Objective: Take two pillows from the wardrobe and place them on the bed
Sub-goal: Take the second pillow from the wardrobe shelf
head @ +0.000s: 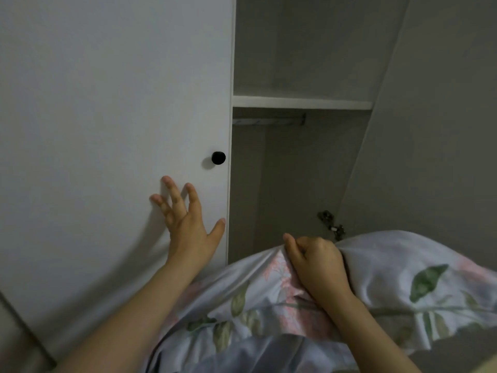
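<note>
A pillow [390, 286] in a pale blue cover with green leaves and pink flowers fills the lower right, in front of the open wardrobe [301, 168]. My right hand [314, 262] is shut on a bunched fold at the pillow's top edge. My left hand [185, 219] is open with fingers spread, resting flat against the closed white wardrobe door [107, 117], just below its black knob [218, 158]. A second pillow is not visible.
Inside the wardrobe a white shelf [301, 102] crosses above a hanging rail [269, 121]. The right door [430, 130] stands swung open, with a metal hinge [330, 222] just above the pillow.
</note>
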